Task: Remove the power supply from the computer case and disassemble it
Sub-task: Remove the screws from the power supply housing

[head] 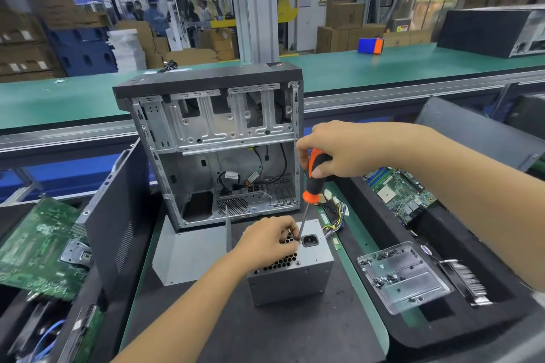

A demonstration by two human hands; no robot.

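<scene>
Behind my bench a green conveyor belt (383,68) runs across a warehouse stacked with cardboard boxes. On the black mat (280,330) near me stands the power supply (290,271), already out of the computer case (212,138), which sits open and upright just beyond it.

With my right hand (345,149) I grip the orange and black handle of the screwdriver (313,183), fingers wrapped round it. Its shaft slants down and left to a point beside the black mains socket (310,240) on the top face of the supply. My left hand (269,237) rests on the honeycomb grille, fingers curled at the tip of the driver. Whether they pinch a screw or only steady the blade, I cannot tell.

As I judge it, this is 1 of the cover screws, so the disassembly has barely begun. To do it well I should bring the handle more upright, so the blade lines up with the screw and does not slip out. I should press down firmly while turning slowly, and keep my left fingers clear of the tip in case it skids. My left palm can hold the box against twisting.

A clear plastic tray (404,277) with small dark screws lies to the right; a freed screw belongs there. The wiring loom (336,215) trails off the far right side, and I must not snag it.
</scene>
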